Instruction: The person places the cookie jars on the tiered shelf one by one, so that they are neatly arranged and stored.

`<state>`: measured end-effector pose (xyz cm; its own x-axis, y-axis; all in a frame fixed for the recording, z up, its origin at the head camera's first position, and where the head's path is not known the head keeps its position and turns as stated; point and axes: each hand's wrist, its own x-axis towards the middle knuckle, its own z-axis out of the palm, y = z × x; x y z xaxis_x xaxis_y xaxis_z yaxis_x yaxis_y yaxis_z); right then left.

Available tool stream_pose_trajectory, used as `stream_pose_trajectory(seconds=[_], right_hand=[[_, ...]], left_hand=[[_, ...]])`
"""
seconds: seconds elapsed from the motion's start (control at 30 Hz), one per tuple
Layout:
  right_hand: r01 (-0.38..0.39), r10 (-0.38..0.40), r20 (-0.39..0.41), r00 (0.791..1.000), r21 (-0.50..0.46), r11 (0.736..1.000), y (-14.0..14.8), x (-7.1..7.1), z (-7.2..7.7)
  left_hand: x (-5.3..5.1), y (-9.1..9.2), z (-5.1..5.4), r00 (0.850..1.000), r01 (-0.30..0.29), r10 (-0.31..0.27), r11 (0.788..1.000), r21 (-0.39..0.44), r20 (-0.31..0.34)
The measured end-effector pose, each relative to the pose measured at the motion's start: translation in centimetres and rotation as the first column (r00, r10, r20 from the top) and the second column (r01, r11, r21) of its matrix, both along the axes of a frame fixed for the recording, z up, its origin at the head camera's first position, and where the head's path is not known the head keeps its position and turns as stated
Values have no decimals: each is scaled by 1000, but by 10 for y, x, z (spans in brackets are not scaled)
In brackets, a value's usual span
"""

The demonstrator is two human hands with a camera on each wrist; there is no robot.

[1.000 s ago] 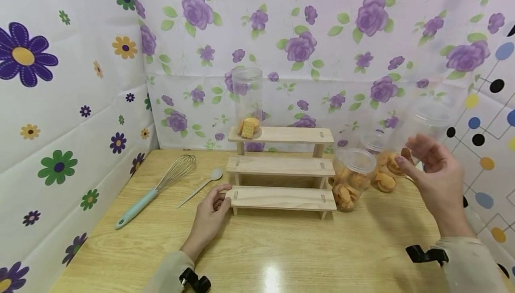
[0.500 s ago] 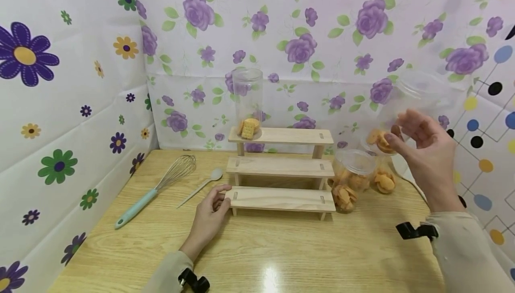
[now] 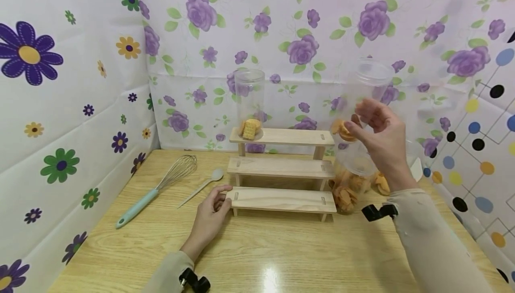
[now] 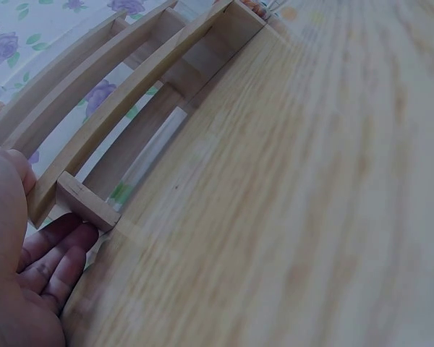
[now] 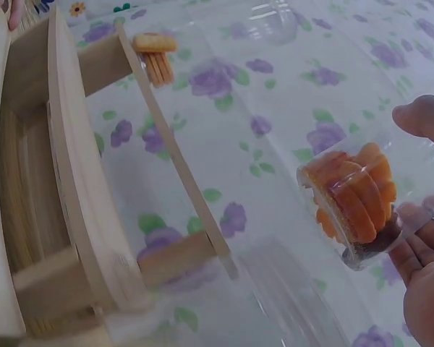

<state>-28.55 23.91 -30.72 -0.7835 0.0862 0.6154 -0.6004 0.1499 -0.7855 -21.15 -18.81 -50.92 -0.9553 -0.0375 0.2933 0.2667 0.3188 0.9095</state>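
Observation:
A three-tier wooden display shelf (image 3: 281, 199) stands in the middle of the head view. My left hand (image 3: 211, 210) holds the left end of its lowest tier, fingers bent beside the leg (image 4: 87, 202) in the left wrist view. My right hand (image 3: 384, 138) grips a clear plastic jar (image 3: 368, 82) in the air, right of the top tier. Orange-brown cookies (image 5: 354, 191) lie in the jar's bottom, with something dark among them. Another clear jar (image 3: 249, 98), with a few yellow biscuits at its base, stands on the top tier's left end.
Right of the shelf, a clear jar of curled orange snacks (image 3: 347, 192) stands on the table, with more snacks (image 3: 381, 184) behind, partly hidden by my right arm. A whisk (image 3: 154, 194) and a pale spoon (image 3: 203, 186) lie to the left. Floral cloth (image 3: 301, 51) covers the walls.
My right hand has lifted the jar from the right and carried it up and leftward, toward the shelf. The left hand has kept its place on the lowest tier.

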Motion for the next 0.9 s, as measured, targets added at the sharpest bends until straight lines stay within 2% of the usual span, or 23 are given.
stream_pose_trajectory(seconds=[0.23, 0.33, 0.57, 0.9], right_hand=[[-42, 39, 65, 997, 55, 998, -36, -13, 2], [-52, 47, 69, 996, 72, 996, -49, -18, 1], [-101, 95, 64, 993, 88, 991, -76, -33, 2], [-147, 136, 149, 979, 63, 987, -102, -53, -4]], left_hand=[[2, -1, 2, 1000, -3, 3, 1000, 5, -6], [3, 0, 2, 1000, 4, -4, 1000, 4, -9], [2, 0, 3, 1000, 12, -11, 1000, 2, -13], [1, 1, 0, 1000, 3, -3, 1000, 2, -7]])
